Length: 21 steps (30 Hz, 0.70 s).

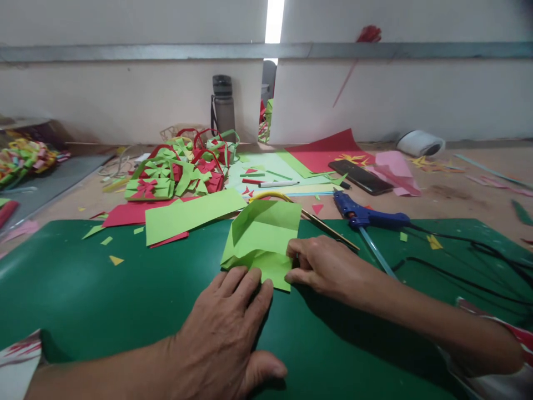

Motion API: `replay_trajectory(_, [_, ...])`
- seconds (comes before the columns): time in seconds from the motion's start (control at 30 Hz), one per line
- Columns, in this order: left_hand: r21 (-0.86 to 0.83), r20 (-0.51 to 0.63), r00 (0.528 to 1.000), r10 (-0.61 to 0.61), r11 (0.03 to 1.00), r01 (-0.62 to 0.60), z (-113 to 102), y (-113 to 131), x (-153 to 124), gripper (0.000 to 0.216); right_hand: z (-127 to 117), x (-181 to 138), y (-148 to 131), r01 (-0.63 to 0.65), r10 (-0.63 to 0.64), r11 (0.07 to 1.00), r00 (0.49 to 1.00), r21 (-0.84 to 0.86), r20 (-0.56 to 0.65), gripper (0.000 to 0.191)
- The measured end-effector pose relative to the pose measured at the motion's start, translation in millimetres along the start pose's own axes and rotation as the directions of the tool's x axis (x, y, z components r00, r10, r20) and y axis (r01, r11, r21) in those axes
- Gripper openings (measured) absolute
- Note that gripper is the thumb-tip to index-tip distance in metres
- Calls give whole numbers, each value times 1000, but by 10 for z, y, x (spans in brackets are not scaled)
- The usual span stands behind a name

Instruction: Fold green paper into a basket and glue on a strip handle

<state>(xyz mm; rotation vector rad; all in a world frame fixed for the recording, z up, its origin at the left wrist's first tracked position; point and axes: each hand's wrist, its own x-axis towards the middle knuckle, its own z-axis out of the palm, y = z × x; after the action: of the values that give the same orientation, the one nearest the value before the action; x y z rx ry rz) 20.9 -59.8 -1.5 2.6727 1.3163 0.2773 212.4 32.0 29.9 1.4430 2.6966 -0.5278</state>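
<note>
A light green folded paper (270, 222) lay near the middle of the green mat (137, 300), toward its far edge, its sides partly raised and its near flap lifted in a wavy crease. The left hand (233, 325) was palm down in front of it, fingers extended and their tips against the paper's near edge, the thumb stretched out to the side over the mat. The right hand (318, 264) pinched the paper's right edge, near its lower corner, between thumb and bent fingers (the exact grip of the fingertips was partly hidden). Just behind the paper were scissors (277, 195) with a yellow handle, their blades pointing to the right. A flat green strip (191, 215) lay to the left over red paper (125, 214), and a blue glue gun (375, 218) rested to the right. Farther back stood a grey bottle (224, 108), beside a heap of small paper bags (177, 172); a dark phone (361, 176) lay across from them.
</note>
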Motion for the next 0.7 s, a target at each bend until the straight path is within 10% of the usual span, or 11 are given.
replay_trajectory(0.13, [-24, 46, 999, -5, 1000, 6, 2, -2, 8, 78, 20, -70, 19, -4, -7, 994, 995, -112, -100, 21])
replay_trajectory(0.33, [-26, 94, 995, -12, 1000, 14, -31, 7, 20, 71, 154, -214, 30, 428, -439, 897, 890, -109, -121, 17])
replay_trajectory(0.7, [13, 62, 998, 2, 1000, -3, -28, -13, 16, 73, 195, -361, -45, 542, -691, 643, 715, -541, -105, 15])
